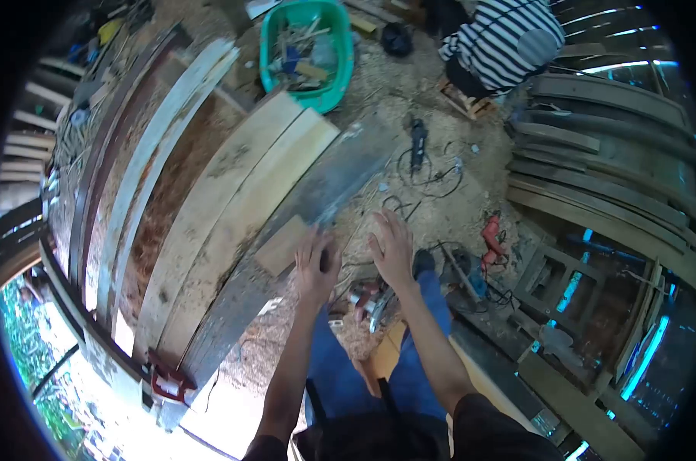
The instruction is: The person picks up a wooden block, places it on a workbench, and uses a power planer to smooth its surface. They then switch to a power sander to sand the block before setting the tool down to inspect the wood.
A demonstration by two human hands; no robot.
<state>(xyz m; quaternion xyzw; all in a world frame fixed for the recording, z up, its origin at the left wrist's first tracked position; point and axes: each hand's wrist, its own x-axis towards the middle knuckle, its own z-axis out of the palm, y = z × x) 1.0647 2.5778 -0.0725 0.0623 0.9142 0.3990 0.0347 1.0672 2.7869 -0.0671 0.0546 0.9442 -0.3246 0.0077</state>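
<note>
Both hands are extended over the near end of the boards: the left hand (pixel 317 265) rests, fingers together, by a small wooden offcut (pixel 281 246) on the grey plank (pixel 317 203); the right hand (pixel 392 250) hovers just beside, fingers apart, empty. The plank lies flat beside the pale boards (pixel 233 207), long axis running from lower left to upper right toward the green tub (pixel 340 54). By its look nothing is lifted or cut yet; the circular saw (pixel 371 300) lies idle on the sawdust floor near the knees.

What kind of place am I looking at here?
Most likely a rough carpentry or woodworking shop. Long planks lie stacked on a floor covered in sawdust, corded power tools are scattered about, and a green tub holds wood offcuts. Another person in a striped shirt works nearby.
</note>
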